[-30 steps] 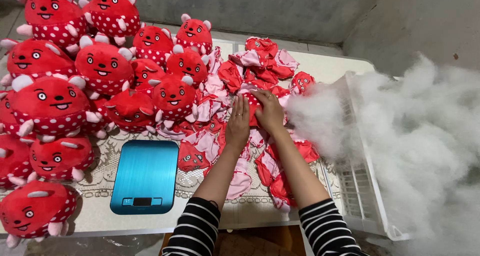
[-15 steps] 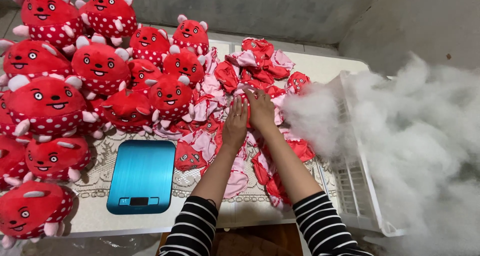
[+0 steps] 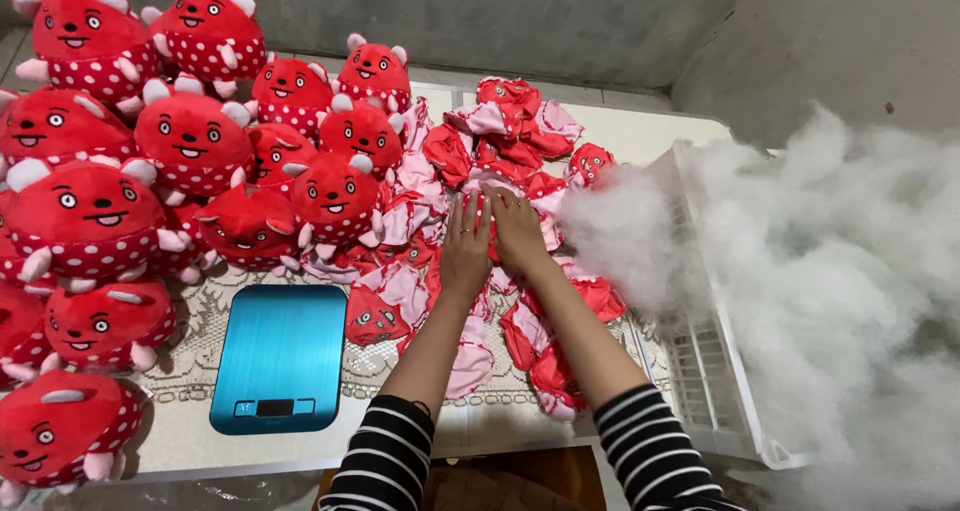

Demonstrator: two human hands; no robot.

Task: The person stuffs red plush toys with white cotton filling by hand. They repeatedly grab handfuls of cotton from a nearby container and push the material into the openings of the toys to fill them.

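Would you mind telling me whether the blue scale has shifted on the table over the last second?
No. The blue scale keeps its place on the lace cloth, beside the flat red skins; only the camera view drifts slightly.

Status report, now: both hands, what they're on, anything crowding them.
Left hand and right hand flat, side by side, open, no grip. Both pressing on the pile of unstuffed red toy skins. Stuffed red toys close left, white stuffing close right.

Left of the blue scale (image 3: 279, 356), red plush toys (image 3: 192, 141) wear white polka dots; right, red-pink fabric skins (image 3: 515, 146), white stuffing (image 3: 840, 271), black-white striped sleeves (image 3: 385, 456).
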